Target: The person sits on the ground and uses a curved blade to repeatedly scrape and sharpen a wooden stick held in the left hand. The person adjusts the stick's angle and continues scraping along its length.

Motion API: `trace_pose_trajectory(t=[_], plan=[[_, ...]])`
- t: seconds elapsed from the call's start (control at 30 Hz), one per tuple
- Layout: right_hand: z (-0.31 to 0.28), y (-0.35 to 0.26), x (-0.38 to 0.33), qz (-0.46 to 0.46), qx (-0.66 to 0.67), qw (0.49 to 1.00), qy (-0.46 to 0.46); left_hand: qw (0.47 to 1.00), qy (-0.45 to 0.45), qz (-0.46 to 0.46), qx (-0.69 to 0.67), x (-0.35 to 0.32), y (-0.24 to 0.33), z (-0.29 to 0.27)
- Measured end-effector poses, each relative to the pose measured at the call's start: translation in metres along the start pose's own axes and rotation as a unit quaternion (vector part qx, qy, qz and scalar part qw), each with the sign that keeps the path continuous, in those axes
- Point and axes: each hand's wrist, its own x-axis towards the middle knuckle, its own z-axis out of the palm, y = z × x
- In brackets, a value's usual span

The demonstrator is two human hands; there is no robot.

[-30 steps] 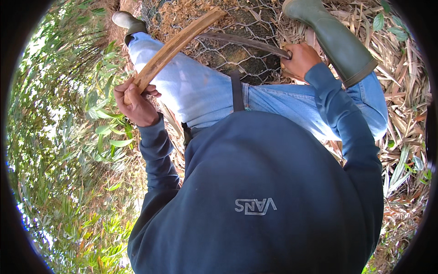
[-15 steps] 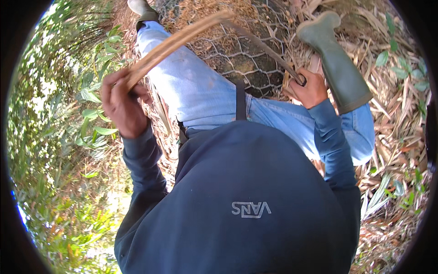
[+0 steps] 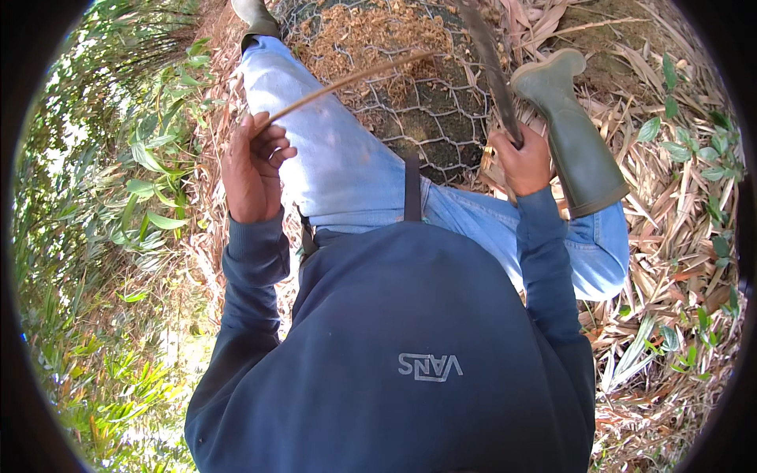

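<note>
Beside the left leg (image 3: 347,154), the left hand (image 3: 256,169) is raised, thumb and fingertips pinching a strip (image 3: 343,82), its other fingers loosely curled. Thin and brown, the strip slants across the leg toward the wire mesh (image 3: 430,140). Near the boot (image 3: 579,146), the right hand (image 3: 523,162) is fisted around a long, dark tool (image 3: 496,75).
</note>
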Motion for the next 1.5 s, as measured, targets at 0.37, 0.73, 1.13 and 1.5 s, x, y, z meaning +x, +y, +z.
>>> trace_pose_trajectory(t=[0.37,0.73,1.13,1.5], plan=[[0.054,-0.076,-0.022,-0.173,-0.099,0.97,-0.142,0.958,0.029,0.219,0.185,-0.027,-0.001,0.029],[0.053,0.002,0.032,-0.031,-0.154,0.984,-0.081,0.946,0.016,0.252,0.202,-0.019,-0.002,0.038],[0.041,-0.043,-0.011,-0.194,-0.102,0.969,-0.115,0.932,-0.097,0.268,0.224,-0.032,-0.003,0.032],[0.04,-0.012,0.016,-0.043,-0.143,0.978,-0.142,0.929,-0.089,0.275,0.231,-0.032,-0.006,0.029]])
